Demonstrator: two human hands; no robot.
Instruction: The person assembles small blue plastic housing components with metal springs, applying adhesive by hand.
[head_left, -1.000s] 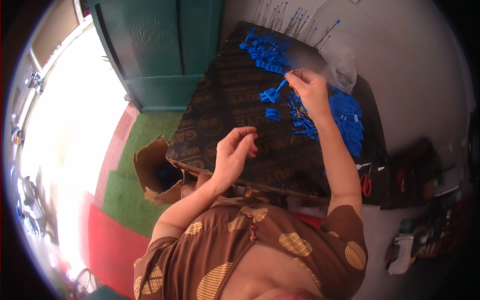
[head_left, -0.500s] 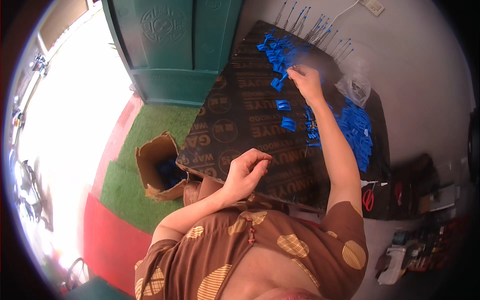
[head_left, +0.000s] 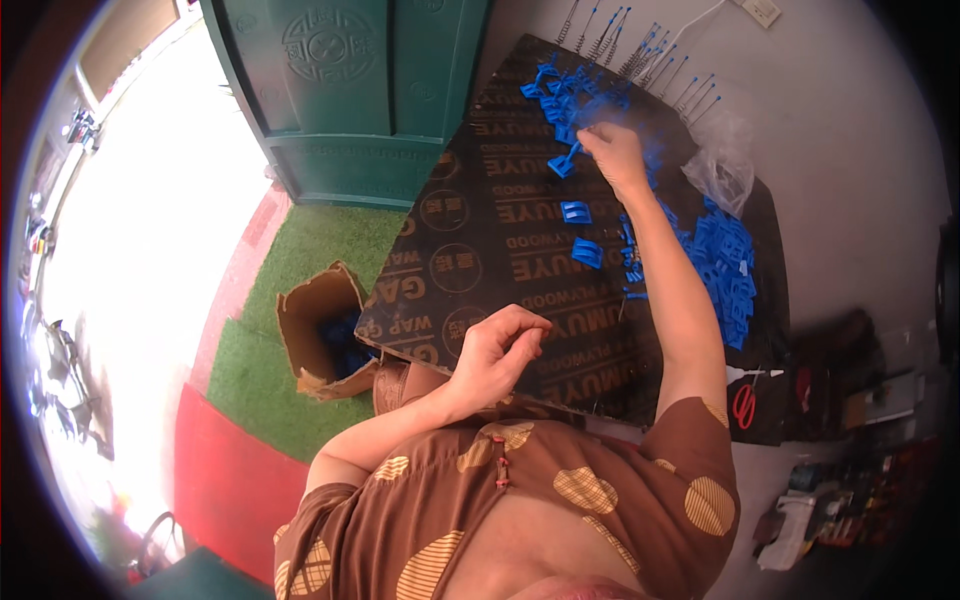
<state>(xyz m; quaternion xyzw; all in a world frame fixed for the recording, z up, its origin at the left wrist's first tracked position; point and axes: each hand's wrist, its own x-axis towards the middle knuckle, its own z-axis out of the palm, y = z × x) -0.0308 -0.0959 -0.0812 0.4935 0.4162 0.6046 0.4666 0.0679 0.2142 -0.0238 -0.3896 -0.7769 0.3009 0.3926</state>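
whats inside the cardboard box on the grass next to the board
The open cardboard box on the green mat shows dark blue pieces at its bottom, much like the blue plastic parts on the board. Its walls hide the rest, so how full it is cannot be seen.

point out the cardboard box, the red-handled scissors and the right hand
cardboard box (head_left: 312, 305), head view, on its near side wall
red-handled scissors (head_left: 745, 403), head view, on the red handles
right hand (head_left: 612, 152), head view, on the back of the hand
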